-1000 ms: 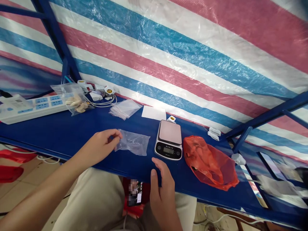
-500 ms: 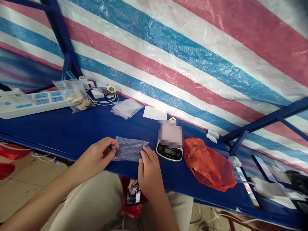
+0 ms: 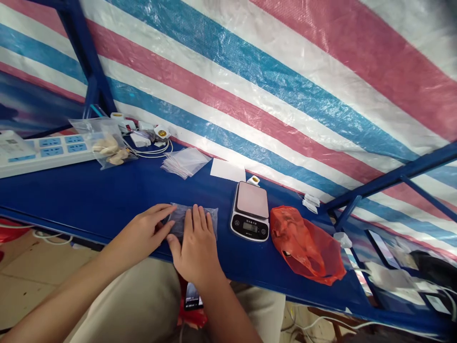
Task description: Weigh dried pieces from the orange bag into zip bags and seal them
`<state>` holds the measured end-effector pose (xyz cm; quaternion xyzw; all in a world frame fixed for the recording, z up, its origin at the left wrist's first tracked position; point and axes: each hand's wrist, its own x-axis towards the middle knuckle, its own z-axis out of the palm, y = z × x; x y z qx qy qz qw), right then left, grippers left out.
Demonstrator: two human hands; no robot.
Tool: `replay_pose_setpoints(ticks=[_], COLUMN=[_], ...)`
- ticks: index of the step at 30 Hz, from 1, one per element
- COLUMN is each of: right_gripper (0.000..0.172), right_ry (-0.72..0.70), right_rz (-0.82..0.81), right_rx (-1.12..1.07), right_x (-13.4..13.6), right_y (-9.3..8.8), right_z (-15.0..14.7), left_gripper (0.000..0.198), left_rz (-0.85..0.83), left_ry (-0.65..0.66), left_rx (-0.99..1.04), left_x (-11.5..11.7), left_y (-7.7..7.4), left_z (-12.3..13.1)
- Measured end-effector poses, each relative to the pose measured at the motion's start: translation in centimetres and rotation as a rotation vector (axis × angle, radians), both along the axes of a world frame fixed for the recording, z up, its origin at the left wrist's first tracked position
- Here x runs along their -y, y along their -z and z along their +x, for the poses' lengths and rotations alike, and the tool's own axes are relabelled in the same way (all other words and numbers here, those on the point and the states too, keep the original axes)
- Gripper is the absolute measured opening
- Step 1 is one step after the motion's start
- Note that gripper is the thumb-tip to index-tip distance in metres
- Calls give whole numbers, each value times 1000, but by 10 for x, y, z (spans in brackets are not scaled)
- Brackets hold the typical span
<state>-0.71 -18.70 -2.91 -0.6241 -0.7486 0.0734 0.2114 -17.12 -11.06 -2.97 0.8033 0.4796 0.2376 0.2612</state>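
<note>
A clear plastic bag (image 3: 213, 220) lies flat on the blue table in front of me. My right hand (image 3: 196, 247) rests on top of it with fingers stretched out, pressing it flat and covering its middle. My left hand (image 3: 153, 229) is at the bag's left end, with curled fingers and thumb on that edge. To the right stands a kitchen scale (image 3: 252, 200) with a pinkish plate, nothing on the plate, and a small display whose digits I cannot read. A red plastic bag (image 3: 303, 243) sits crumpled beside the scale.
A stack of clear bags (image 3: 186, 162) and a white card (image 3: 227, 169) lie at the back. Further left are a bag with beige pieces (image 3: 111, 148), a power strip (image 3: 53, 152) and cables. A phone (image 3: 193, 300) is below the table's front edge. Striped sheeting hangs behind.
My right hand has moved left from the bag's right end onto its middle, fingers now flat. The left hand stays at the left end. The view has shifted slightly.
</note>
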Motion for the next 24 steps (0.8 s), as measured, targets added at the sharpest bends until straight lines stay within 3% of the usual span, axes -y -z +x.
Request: replay_pose_setpoints(ticks=[6,11,13,17,21,24], right_gripper=[75,70,68,72,81,82], right_ry=[61,130,94,4,98,148], right_rz=[-18,2,49,23,-41,-40], right_rx=[54,60,61,55,60,63], right_x=[3,9,7,-2,-3,2], right_y=[8,-5,-13,-11,4,8], right_z=[29,31,23,10,17,26], left_gripper=[53,52,52,58,60,62], left_rz=[265,468,528,540,481,462], left_ry=[-11,-52,24,295,252,224], left_rx=[-220,-365,-328,-321,-359,-350], left_x=[5,13,10,-3,-11,-10], left_y=[6,-8,-8,11,31,34], left_z=[2,-2,-2,-2,-10,-19])
